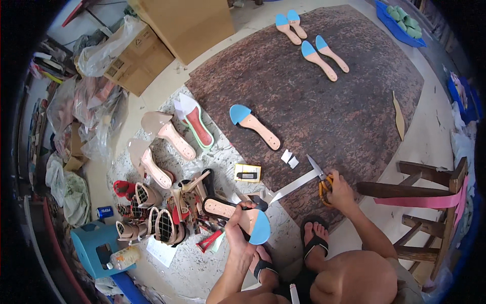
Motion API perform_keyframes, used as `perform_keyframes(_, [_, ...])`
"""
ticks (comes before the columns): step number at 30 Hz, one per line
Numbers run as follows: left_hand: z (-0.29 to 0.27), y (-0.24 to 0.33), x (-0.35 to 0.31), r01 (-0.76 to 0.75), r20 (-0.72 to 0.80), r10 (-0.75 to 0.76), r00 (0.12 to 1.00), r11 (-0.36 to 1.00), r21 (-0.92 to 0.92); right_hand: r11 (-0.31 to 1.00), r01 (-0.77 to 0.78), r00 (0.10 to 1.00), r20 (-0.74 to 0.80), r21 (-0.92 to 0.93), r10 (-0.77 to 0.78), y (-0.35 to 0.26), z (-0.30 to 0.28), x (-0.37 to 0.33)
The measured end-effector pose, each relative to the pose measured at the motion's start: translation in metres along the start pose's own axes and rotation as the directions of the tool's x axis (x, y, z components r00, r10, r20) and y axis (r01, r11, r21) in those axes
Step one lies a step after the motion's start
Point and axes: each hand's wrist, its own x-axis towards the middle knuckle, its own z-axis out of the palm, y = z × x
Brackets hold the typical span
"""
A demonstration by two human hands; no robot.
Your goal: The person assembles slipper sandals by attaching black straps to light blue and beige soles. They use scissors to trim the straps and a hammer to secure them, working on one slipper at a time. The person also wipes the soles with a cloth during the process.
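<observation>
My left hand is closed around a shoe sole with a blue toe piece and a pinkish insole dotted with small holes. In my right hand are scissors with orange handles, blades pointing up and to the left. A white strip stretches from the blades down to the left, its far end near the held sole. Two small white pieces lie beyond the scissors. Past them rests another blue-toed sole on the dark mat.
A yellow and white box sits beyond my left hand. Heaped shoes and unfinished sandals lie to the left. Several blue-toed soles are at the mat's far side. A wooden stool stands right, cardboard boxes far left.
</observation>
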Motion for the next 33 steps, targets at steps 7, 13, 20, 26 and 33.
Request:
perform_keyframes(7, [-0.001,0.006,0.015,-0.045,0.05,0.059,0.997,0.967,-0.249,0.529,-0.054,0.92,0.248,0.847,-0.303,0.003,0.005,-0.049])
perform_keyframes(13, [0.022,-0.002,0.011,-0.065,0.053,0.089,0.995,0.934,-0.353,0.372,-0.148,0.63,0.377,0.917,-0.679,-0.076,0.018,-0.091])
perform_keyframes(20, [0.013,-0.015,0.006,-0.006,0.071,0.036,0.997,0.924,-0.382,0.342,0.09,0.754,0.16,0.935,-0.637,-0.121,0.018,-0.088])
perform_keyframes(26, [0.012,-0.02,0.005,-0.028,0.027,0.038,0.999,0.955,-0.295,0.468,0.258,0.802,0.082,0.845,-0.592,-0.119,0.019,-0.083])
perform_keyframes(33, [0.018,-0.007,0.001,0.064,0.022,-0.062,0.998,0.994,-0.091,0.614,0.201,0.809,0.224,0.763,-0.543,-0.097,0.012,-0.087])
